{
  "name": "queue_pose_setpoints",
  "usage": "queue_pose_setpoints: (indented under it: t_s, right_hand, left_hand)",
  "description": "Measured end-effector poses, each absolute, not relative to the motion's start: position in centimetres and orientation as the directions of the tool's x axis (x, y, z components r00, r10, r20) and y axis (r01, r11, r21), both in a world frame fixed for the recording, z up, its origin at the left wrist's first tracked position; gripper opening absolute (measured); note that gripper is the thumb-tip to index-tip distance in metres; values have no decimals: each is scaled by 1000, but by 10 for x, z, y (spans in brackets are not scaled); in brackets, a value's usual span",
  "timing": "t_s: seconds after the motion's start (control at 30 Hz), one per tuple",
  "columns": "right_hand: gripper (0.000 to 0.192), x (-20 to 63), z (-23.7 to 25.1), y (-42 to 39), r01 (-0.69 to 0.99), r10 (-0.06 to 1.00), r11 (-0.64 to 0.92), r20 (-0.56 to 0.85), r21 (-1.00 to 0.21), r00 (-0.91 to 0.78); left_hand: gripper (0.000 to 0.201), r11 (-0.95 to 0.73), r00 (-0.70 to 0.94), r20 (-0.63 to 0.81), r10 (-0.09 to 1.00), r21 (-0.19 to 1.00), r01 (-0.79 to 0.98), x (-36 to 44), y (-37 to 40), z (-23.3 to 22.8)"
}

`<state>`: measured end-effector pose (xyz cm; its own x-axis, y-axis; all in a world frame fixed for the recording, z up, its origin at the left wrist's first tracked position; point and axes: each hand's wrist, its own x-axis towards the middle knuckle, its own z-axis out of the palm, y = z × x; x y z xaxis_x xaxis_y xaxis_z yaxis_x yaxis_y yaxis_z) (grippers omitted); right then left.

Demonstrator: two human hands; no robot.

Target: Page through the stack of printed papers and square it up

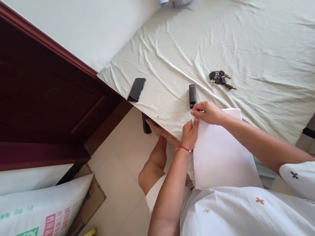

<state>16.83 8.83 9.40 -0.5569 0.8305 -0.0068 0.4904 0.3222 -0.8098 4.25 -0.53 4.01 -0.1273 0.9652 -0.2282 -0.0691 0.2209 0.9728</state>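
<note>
At the near edge of a table draped in a wrinkled cream cotton cloth (253,37), a person in a white shirt holds a stack of plain white paper sheets (219,154) by its far left corner. The lower end of the stack runs behind the shirt and is cut off from sight, and the fingertips of both hands are partly covered by the paper, so how many sheets they hold cannot be made out. The left hand (189,133), a thin red string at its wrist, reaches up from below with the forearm straight and its fingers pinched narrow on the corner. The right hand (208,112) comes across from the right, wrist bent, fingers curled close on the same corner. Just beyond the hands lies a small black stapler (192,95), slim and hard-edged. A flat black phone (136,89) rests near the table's left corner, and a bunch of dark metal keys (220,79) lies to the right of the stapler, apart from it.
</note>
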Motion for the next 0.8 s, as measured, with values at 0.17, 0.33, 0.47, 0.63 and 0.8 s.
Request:
queue_pose_setpoints:
  t_s: [0.17, 0.33, 0.47, 0.63, 0.8]
  right_hand:
    - [27, 167, 97, 89, 482, 820, 293, -43, -826, -571]
    - [32, 170, 98, 89, 529, 813, 325, -54, -784, -580]
    - [34, 183, 96, 83, 613, 806, 498, 68, -613, -587]
    - [36, 198, 87, 73, 637, 723, 611, 6, -470, -690]
    - [31, 200, 82, 75, 608, 736, 570, 15, -552, -677]
  left_hand:
    - [70, 143, -149, -128, 981, 985, 96, 44, -4, 43]
    - [70, 112, -152, -96, 984, 988, 106, 43, -5, 43]
    - [67, 135, -198, -131, 971, 991, 3, 38, -6, 39]
    - [65, 163, -238, -182, 954, 982, -98, 33, -5, 27]
    - [66, 129, -242, -155, 958, 984, -123, 32, -5, 22]
